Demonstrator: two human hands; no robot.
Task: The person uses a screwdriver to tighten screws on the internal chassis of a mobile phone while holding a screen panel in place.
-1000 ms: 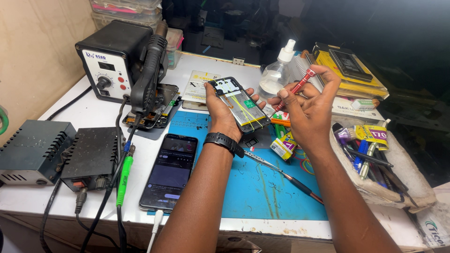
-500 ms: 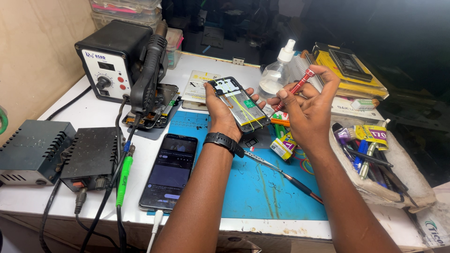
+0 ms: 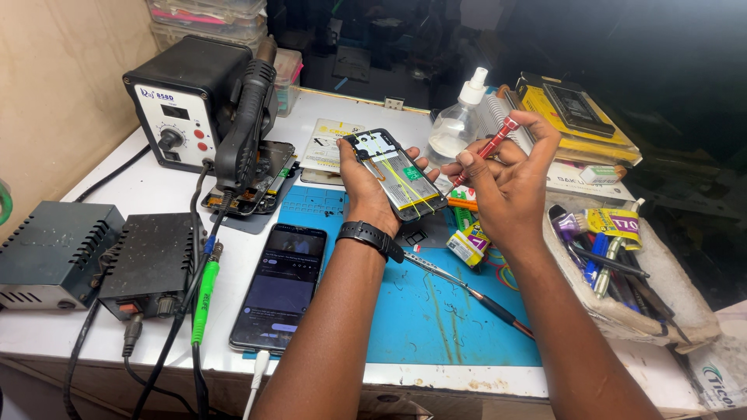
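My left hand [image 3: 372, 191] holds an opened phone [image 3: 397, 175] with its back off, the inner parts facing me, raised over the blue work mat [image 3: 436, 311]. A black watch sits on that wrist. My right hand [image 3: 510, 183] grips a small red-handled screwdriver [image 3: 489, 148], its tip pointing down toward the phone's right edge. The two hands are close together above the mat's far side.
A hot-air rework station [image 3: 187, 101] stands at the back left, with two black boxes [image 3: 85, 253] in front of it. A lit phone [image 3: 284, 284] lies on the mat's left edge. Tweezers [image 3: 467, 289], a spray bottle [image 3: 459, 117] and a tool tray [image 3: 622, 288] are nearby.
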